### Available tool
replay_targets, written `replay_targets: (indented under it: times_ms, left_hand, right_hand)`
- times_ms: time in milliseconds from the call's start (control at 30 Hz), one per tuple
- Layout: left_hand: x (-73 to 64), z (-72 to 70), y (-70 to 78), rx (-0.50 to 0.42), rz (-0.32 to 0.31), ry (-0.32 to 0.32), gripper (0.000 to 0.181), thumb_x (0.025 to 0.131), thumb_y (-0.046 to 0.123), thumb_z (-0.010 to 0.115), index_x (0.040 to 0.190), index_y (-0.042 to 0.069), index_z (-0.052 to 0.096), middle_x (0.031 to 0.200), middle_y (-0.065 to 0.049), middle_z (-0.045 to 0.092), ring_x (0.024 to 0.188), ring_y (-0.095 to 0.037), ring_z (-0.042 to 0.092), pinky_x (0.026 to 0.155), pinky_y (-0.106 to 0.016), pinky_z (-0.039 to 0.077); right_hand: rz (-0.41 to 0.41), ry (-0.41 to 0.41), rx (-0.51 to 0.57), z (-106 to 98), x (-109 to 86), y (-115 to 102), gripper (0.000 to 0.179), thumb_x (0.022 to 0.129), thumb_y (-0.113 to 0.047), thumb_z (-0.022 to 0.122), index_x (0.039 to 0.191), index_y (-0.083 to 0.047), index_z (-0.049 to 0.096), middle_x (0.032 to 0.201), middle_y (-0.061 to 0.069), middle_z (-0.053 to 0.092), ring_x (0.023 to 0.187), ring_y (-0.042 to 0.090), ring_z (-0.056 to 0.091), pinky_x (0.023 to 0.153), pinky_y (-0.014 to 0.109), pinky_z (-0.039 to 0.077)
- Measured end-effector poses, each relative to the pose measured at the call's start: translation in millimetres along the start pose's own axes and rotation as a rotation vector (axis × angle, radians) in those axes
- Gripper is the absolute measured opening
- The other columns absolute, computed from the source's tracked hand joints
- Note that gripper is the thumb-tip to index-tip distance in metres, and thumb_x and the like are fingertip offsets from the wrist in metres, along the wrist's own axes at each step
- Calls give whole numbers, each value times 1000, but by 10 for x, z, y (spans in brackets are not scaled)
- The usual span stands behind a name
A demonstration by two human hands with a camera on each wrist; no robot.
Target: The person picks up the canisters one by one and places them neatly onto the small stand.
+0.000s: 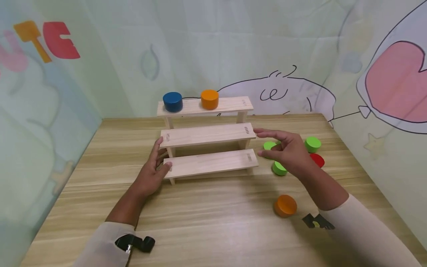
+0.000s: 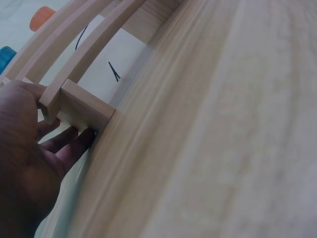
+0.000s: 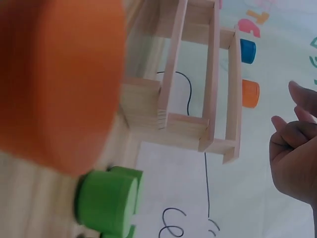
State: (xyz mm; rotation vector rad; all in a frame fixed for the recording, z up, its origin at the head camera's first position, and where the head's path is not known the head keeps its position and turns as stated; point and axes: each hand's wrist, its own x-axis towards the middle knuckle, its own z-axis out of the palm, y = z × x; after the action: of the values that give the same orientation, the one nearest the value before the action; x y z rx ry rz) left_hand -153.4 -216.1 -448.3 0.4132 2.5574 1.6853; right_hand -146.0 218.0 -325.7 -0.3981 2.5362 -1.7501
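Note:
A three-step wooden stand sits on the table. On its top step are a blue round block and an orange round block. My left hand grips the stand's left end, its thumb over the lowest step; in the left wrist view, fingers lie against the side panel under the board. By the stand's right end, my right hand holds nothing, index finger and thumb spread apart. The right wrist view shows that right hand apart from the stand.
Several green round blocks and a red one lie on the table right of the stand, partly behind my right hand. Nearer to me is another orange round block. A printed cloth backdrop surrounds the table.

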Motion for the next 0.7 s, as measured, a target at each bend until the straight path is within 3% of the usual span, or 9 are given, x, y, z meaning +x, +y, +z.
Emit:
replay_targets:
  times_ms: [100,233,367,533,700]
  left_hand:
    - [-3,0,3,-1,2,3,86,116,19,51,174,46,-7,178,-27,24,165,-53,28,125,-72,35]
    - [-3,4,1,-5,4,4,87,116,19,51,174,45,-7,178,-27,23,165,-53,28,124,-72,36]
    - [-4,10,-2,-3,9,4,86,116,19,51,175,44,-8,177,-28,24,164,-53,28,124,-72,37]
    - [-8,9,2,0,12,3,86,117,20,51,175,44,-8,177,-28,24,164,-53,28,126,-73,34]
    - [-8,-6,3,10,9,4,87,116,20,52,174,46,-7,177,-28,24,164,-53,28,126,-73,32]
  right_hand:
    - [-29,-64,1,-74,-114,106,51,88,1,89,136,-13,78,142,-17,74,46,18,45,47,23,40]
    - [-120,-232,7,-186,-245,247,62,86,5,88,144,-13,73,147,-16,71,44,19,30,42,31,28]
    - [-196,-365,-17,-283,-389,375,68,86,3,89,150,-8,67,152,-14,68,47,19,23,42,32,24]
    - [-234,-388,7,-388,-531,565,64,86,8,86,146,1,67,153,-11,68,48,20,21,43,31,24]
    - [-227,-387,-18,-512,-611,707,62,86,10,85,145,3,67,152,-10,69,47,19,23,42,28,27]
